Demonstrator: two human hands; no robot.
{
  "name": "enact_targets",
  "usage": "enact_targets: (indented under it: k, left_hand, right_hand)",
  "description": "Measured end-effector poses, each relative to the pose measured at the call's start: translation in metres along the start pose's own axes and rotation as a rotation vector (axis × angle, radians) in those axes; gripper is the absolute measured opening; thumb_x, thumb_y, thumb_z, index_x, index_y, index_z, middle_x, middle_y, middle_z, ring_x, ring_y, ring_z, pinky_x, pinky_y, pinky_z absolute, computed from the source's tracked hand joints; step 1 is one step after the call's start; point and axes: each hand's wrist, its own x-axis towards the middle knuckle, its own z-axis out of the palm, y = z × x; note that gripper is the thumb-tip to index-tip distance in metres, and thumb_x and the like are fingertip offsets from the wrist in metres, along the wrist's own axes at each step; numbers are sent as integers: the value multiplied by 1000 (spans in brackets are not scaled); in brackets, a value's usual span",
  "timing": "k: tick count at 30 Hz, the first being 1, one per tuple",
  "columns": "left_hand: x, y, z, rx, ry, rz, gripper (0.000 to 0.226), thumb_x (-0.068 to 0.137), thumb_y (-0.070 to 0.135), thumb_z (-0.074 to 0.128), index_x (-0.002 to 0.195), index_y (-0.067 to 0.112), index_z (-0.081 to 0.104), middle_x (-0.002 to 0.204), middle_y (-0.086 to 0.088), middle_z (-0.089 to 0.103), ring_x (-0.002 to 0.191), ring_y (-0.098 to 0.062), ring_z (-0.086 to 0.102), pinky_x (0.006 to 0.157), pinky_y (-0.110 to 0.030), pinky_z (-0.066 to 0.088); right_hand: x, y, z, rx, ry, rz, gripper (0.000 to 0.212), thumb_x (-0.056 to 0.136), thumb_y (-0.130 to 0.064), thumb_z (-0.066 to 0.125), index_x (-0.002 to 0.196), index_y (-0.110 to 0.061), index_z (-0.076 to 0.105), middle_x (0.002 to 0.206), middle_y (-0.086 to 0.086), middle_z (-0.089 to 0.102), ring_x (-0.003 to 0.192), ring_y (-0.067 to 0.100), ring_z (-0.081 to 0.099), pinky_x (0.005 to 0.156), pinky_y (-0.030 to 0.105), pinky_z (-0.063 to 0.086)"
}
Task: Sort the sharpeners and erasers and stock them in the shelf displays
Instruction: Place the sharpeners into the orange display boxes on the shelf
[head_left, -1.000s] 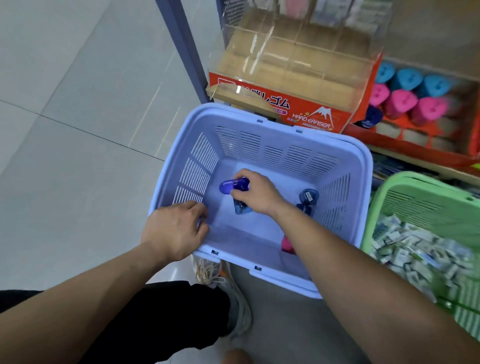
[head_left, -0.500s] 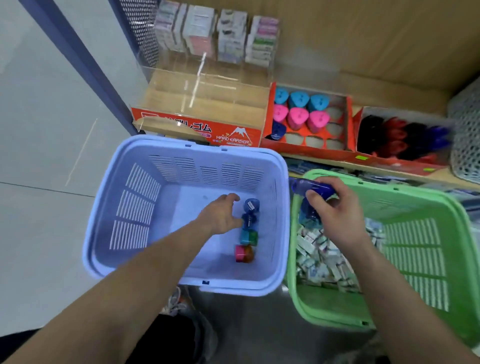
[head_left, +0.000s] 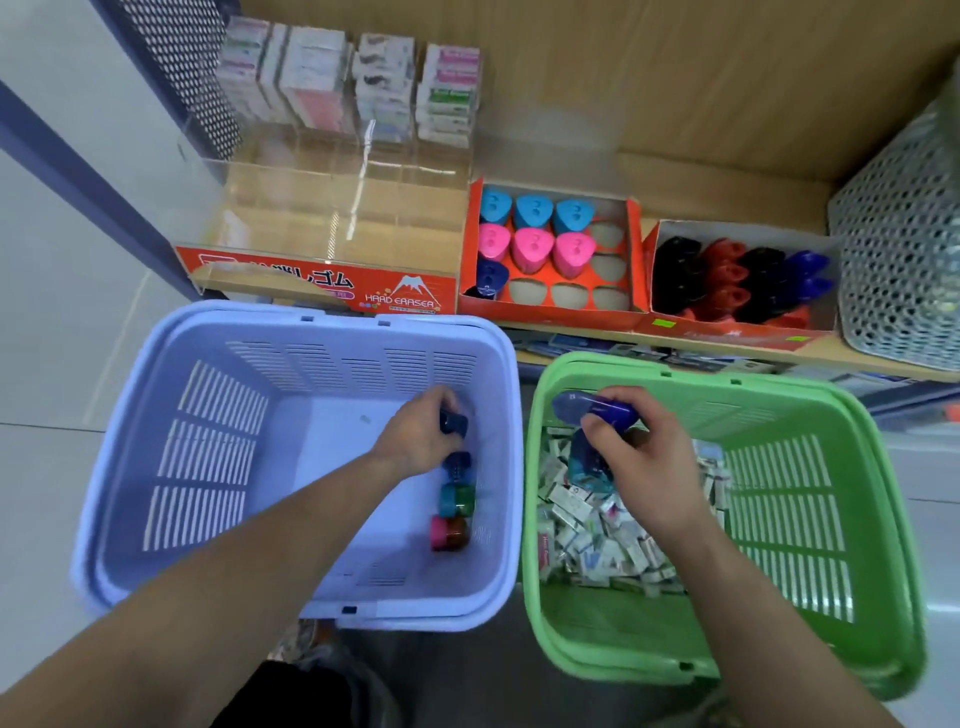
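Note:
My left hand (head_left: 421, 436) reaches into the lilac basket (head_left: 208, 332) and pinches a dark blue sharpener (head_left: 454, 422) near its right wall. Below it lie another blue sharpener (head_left: 458, 462), a teal one (head_left: 457, 500) and a pink one (head_left: 448, 532). My right hand (head_left: 644, 467) hovers over the green basket (head_left: 831, 519), gripping a long blue sharpener (head_left: 592, 406) and a teal sharpener (head_left: 584, 465). Several small wrapped erasers (head_left: 597, 540) fill the green basket's floor.
On the shelf stand a clear eraser display (head_left: 332, 228) with an orange front, an orange tray of triangular sharpeners (head_left: 540, 244) with free slots, a box of dark and red sharpeners (head_left: 737, 280) and a white mesh bin (head_left: 904, 249). Grey floor lies left.
My right hand carried the blue and teal sharpeners out of the lilac basket to above the green one. My left hand left the basket rim and took hold of a dark blue sharpener.

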Motion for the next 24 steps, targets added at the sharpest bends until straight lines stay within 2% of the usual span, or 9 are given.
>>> enact_targets:
  k: [3, 6, 9, 11, 14, 17, 18, 20, 24]
  left_hand:
    - [-37, 44, -40, -115, 9, -33, 16, 83, 16, 63, 88, 24, 51, 93, -8, 70, 81, -26, 64, 67, -37, 48]
    - [-82, 95, -73, -304, 4, 24, 14, 89, 11, 58, 84, 17, 47, 90, -17, 69, 64, -19, 56, 57, -26, 42]
    - [-127, 136, -93, -362, 23, 212, 25, 94, 26, 67, 86, 12, 48, 68, -7, 66, 52, -20, 49, 53, -30, 41]
    - [-151, 156, -102, -314, 23, 311, 21, 90, 33, 74, 94, 20, 57, 62, -2, 64, 48, -20, 47, 49, -28, 38]
    - [-180, 182, -108, -291, -7, 380, 27, 85, 31, 79, 109, 27, 68, 60, 4, 64, 46, -19, 48, 48, -26, 39]
    - [-195, 205, -106, -248, -6, 441, 21, 84, 31, 81, 103, 28, 74, 74, 7, 69, 46, -12, 50, 48, -22, 39]
    - [-195, 212, -105, -234, 20, 457, 14, 85, 30, 80, 98, 28, 75, 75, 10, 69, 46, -8, 50, 49, -21, 39]
    - [-194, 222, -103, -202, 83, 492, 5, 88, 30, 77, 92, 28, 75, 72, 15, 66, 49, 1, 51, 53, -19, 38]
    - [-184, 228, -99, -276, 134, 428, 8, 92, 23, 72, 86, 18, 72, 57, 16, 61, 46, 3, 48, 51, -17, 36]
  right_hand:
    - [-5, -22, -1, 33, -28, -45, 16, 93, -15, 71, 99, -29, 66, 90, 2, 71, 75, 26, 70, 70, 39, 58]
    - [-13, -47, -7, 15, -104, -115, 21, 91, -17, 73, 92, -37, 67, 84, -9, 69, 67, 18, 65, 64, 35, 54]
    - [-26, -74, -21, 15, -189, -176, 32, 91, -11, 73, 89, -42, 67, 75, -11, 67, 58, 16, 60, 59, 31, 50]
    - [-39, -91, -35, 41, -264, -225, 26, 92, -6, 71, 94, -32, 67, 74, -4, 67, 56, 22, 60, 58, 35, 50]
    - [-56, -110, -58, 50, -329, -281, 20, 91, -4, 71, 100, -22, 66, 77, 1, 68, 60, 28, 61, 61, 40, 50]
    - [-64, -122, -73, 67, -366, -338, 18, 90, -11, 73, 103, -21, 67, 90, 12, 68, 66, 42, 58, 62, 50, 50]
    - [-65, -125, -76, 68, -378, -351, 18, 90, -11, 73, 105, -19, 68, 95, 16, 67, 70, 41, 59, 64, 50, 51]
    - [-64, -129, -81, 82, -388, -348, 22, 91, -6, 73, 110, -15, 68, 102, 17, 68, 79, 30, 65, 72, 39, 55]
    - [-56, -130, -85, 110, -383, -302, 36, 88, -9, 75, 119, -24, 66, 106, 2, 77, 99, 28, 71, 88, 36, 56]
